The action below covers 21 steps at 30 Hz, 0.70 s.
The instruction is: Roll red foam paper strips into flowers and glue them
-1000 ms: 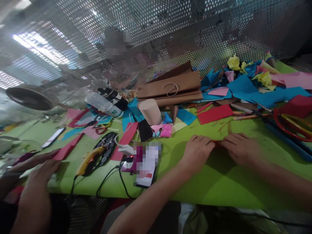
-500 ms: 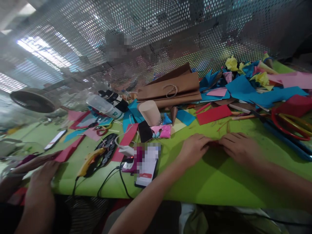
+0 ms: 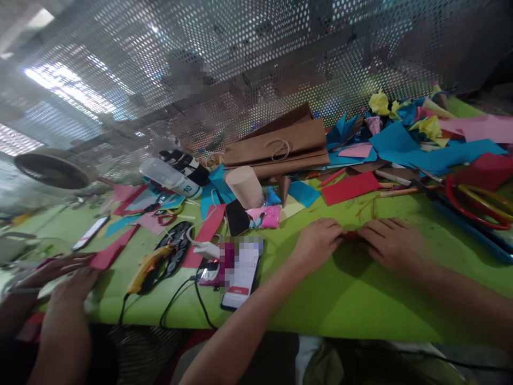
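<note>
My left hand and my right hand are close together over the green table. Between them shows a small strip of red paper, with both hands' fingers closed on its ends. Most of the paper is hidden under the fingers. Just beyond my hands lies a flat red paper rectangle. To the left of my left forearm is a phone with its screen lit.
A co-worker's hands press on red paper at the left. Nearby lie a yellow-and-black corded tool, cables and a paper roll. Large scissors rest at the right. Brown sheets and blue paper are piled behind.
The view has shifted very slightly. My right hand has moved a little to the left, and a bit more red shows between my hands.
</note>
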### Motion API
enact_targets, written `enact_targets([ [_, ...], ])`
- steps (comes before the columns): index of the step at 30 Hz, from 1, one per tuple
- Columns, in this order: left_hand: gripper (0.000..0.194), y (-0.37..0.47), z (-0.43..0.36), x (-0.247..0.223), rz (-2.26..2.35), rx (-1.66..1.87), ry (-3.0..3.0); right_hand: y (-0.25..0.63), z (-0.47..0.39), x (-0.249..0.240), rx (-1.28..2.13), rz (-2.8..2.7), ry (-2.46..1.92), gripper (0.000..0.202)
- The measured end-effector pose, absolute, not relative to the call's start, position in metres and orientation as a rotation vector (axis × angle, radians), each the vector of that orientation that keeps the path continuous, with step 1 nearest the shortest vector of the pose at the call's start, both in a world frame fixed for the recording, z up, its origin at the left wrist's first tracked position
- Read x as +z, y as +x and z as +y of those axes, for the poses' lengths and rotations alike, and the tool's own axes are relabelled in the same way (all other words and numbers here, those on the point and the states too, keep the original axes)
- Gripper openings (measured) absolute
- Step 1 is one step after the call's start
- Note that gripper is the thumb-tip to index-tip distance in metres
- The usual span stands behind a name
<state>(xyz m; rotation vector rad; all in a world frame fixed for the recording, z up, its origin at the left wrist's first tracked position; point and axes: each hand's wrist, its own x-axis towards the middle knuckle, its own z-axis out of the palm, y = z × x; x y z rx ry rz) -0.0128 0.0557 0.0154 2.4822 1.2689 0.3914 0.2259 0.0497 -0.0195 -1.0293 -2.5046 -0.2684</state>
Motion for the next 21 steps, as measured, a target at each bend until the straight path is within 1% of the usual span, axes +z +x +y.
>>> enact_targets([
  [4,0.014,-0.013,0.06,0.019,1.256,0.417,2.42,0.223,0.052,-0.018,-0.344,-2.524,-0.99,0.02],
  [7,0.017,-0.014,0.061,0.019,1.238,0.441,2.416,0.221,0.053,-0.017,-0.346,-2.529,-1.0,0.022],
  [10,0.022,-0.017,0.058,0.018,1.288,0.475,2.456,0.22,0.052,-0.015,-0.321,-2.53,-1.016,0.023],
  [13,0.022,-0.019,0.053,0.018,1.34,0.45,2.522,0.22,0.051,-0.014,-0.289,-2.536,-1.055,0.021],
  [21,0.023,-0.009,0.053,0.012,1.262,0.333,2.771,0.22,0.055,-0.016,-0.148,-2.545,-1.13,0.02],
])
